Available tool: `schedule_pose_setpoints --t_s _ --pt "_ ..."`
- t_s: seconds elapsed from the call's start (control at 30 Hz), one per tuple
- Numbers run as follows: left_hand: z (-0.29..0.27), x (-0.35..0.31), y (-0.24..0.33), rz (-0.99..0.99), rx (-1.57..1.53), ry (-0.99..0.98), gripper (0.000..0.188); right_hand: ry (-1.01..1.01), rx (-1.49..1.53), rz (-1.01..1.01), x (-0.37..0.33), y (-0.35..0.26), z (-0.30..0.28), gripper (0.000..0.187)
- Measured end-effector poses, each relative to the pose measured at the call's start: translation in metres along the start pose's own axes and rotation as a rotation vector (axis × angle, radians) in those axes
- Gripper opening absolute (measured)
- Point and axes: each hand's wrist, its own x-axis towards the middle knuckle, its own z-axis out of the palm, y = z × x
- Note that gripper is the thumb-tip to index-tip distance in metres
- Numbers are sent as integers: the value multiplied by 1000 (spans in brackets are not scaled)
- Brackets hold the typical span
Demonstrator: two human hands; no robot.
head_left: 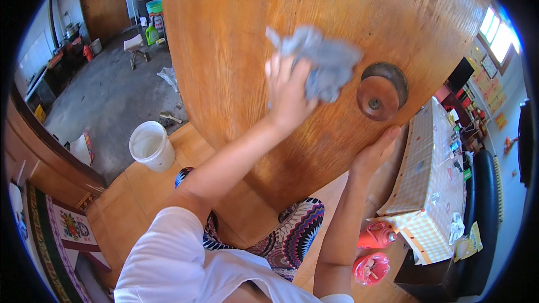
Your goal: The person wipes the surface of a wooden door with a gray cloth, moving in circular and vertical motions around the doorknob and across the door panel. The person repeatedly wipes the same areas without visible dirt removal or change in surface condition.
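Left hand [289, 92]: closed around a crumpled grey cloth [323, 62], pressed to the wooden door [236, 33]. Right hand [375, 150]: spread flat against the door edge, below the round knob [380, 92]. White bucket [150, 146] stood on the floor, well apart.

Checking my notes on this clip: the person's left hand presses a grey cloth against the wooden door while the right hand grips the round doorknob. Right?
Not quite. In the head view the right hand holds the door edge below the doorknob, not gripping it. The left hand does press the grey cloth there.
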Motion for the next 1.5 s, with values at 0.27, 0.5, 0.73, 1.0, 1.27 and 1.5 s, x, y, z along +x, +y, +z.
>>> schedule_pose_setpoints --t_s 0.27,0.5,0.73,1.0,1.27,1.5 --pt "-26 -158 -27 -204 78 -289 41 -21 -60 -39 5 9 -2 61" --pt "-7 38 -1 -41 98 25 48 -9 -8 1 2 10 -2 63" --pt "-11 -55 -21 -57 142 -53 49 -4 -18 12 -2 0 -1 66" --pt "-37 -116 -27 -220 51 -266 44 -28 -84 -46 4 11 -3 67" --pt "8 64 17 -161 46 184 52 -7 -72 -3 2 -3 3 69" --pt "1 -173 -25 -121 39 -163 43 8 -7 37 5 3 -2 74"
